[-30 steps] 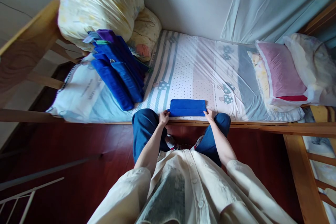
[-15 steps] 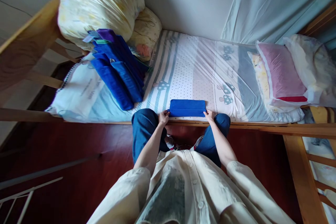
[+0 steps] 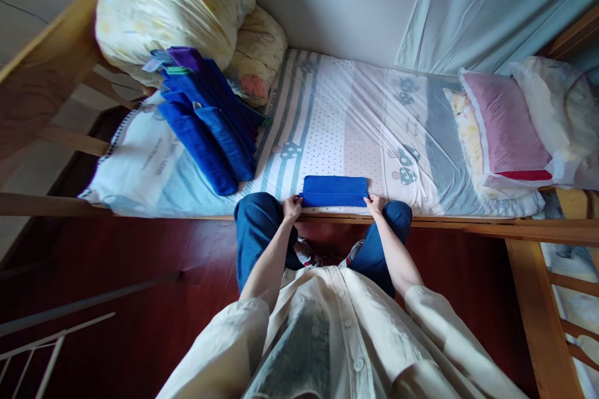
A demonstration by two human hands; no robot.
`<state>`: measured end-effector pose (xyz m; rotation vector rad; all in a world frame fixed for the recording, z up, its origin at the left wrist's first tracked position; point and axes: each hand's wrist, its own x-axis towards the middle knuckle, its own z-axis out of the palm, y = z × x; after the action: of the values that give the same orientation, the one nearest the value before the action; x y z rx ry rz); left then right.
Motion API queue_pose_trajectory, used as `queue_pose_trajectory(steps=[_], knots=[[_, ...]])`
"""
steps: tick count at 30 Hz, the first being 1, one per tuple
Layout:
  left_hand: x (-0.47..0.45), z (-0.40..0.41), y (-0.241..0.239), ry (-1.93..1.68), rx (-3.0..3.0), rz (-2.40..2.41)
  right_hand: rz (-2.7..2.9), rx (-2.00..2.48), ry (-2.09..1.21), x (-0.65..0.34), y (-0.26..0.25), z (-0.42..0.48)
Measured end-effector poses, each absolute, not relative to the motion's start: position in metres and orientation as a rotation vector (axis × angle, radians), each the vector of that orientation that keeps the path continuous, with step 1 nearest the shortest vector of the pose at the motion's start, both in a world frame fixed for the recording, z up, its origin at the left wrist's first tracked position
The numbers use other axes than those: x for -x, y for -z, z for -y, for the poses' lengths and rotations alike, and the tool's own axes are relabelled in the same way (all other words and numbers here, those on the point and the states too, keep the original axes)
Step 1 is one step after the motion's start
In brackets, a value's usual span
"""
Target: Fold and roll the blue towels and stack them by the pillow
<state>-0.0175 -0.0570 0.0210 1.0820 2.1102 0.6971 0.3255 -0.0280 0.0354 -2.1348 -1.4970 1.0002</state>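
A blue towel (image 3: 334, 191), folded into a flat rectangle with a crease along its length, lies at the front edge of the bed. My left hand (image 3: 292, 206) pinches its near left corner between thumb and fingers. At the opposite end, my right hand (image 3: 373, 204) grips the near right corner in the same way. To the left rests a pile of folded blue and purple towels (image 3: 210, 124), with two thick blue rolls or folds at its front.
The mattress (image 3: 365, 112) has a patterned sheet. A large yellow bundle (image 3: 173, 0) and a pillow (image 3: 259, 56) stand at the back left; a pink cushion (image 3: 508, 118) is at the right. A wooden rail (image 3: 491, 225) edges the bed, and a white metal frame (image 3: 51, 355) is at lower left.
Both hands keep hold of the towel's corners, and the towel lies nearly as before. The whole view has shifted slightly.
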Motion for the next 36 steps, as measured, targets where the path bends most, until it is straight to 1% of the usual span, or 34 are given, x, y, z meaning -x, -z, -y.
queue_pose_trajectory(steps=[5, 9, 12, 16, 22, 27, 31, 36], knots=[[0.018, 0.063, -0.024, -0.694, -1.240, -2.120, 1.499, 2.090, -0.952, -0.323, -0.041, 0.030], [0.016, 0.070, -0.033, -0.694, -1.513, -2.069, 1.658, 1.982, -0.790, -0.318, -0.053, 0.040], [0.011, 0.075, -0.037, -0.558, -1.856, -1.894, 1.927, 1.853, -0.665, -0.312, -0.062, 0.052], [0.000, 0.079, -0.031, -0.314, -2.115, -1.679, 2.247, 1.756, -0.657, -0.306, -0.066, 0.066], [-0.009, 0.077, -0.013, -0.125, -2.201, -1.675, 2.438, 1.848, -0.634, -0.301, -0.059, 0.066], [-0.009, 0.068, -0.003, -0.111, -2.226, -1.718, 2.472, 1.939, -0.540, -0.293, -0.050, 0.058], [-0.003, 0.062, 0.003, -0.135, -2.261, -1.707, 2.513, 1.914, -0.456, -0.289, -0.043, 0.050], [0.007, 0.060, 0.000, -0.070, -2.279, -1.652, 2.557, 1.901, -0.455, -0.290, -0.045, 0.042]])
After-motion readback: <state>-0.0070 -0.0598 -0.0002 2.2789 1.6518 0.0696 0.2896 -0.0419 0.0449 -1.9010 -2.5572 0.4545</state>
